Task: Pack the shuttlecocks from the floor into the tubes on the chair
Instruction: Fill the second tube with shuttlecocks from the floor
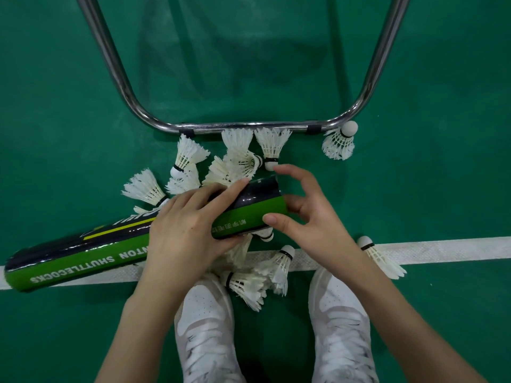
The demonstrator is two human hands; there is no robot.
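Shuttlecock tube (91, 252): long cardboard cylinder, green w/ black band + yellow stripe, white "SHUTTLECOCKS" lettering upside down to the camera. It's held low over the green court floor (442, 134), lying approx. horizontal, far end pointing left. Left hand (190, 225) grips it around the middle, fingers curled over the top. Right hand (304, 214) is at its right end, thumb on the green rim, fingers loosely curled, not clearly pinching anything. White feather shuttlecocks (190, 153) lie scattered beneath, btw. the chrome chair frame (249, 125) and white sneakers (206, 327).

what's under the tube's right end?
Shuttlecocks lie under the tube, feathers and one cork tip showing below its right end. The left hand and right hand cover the rest; the tube's inside isn't visible.
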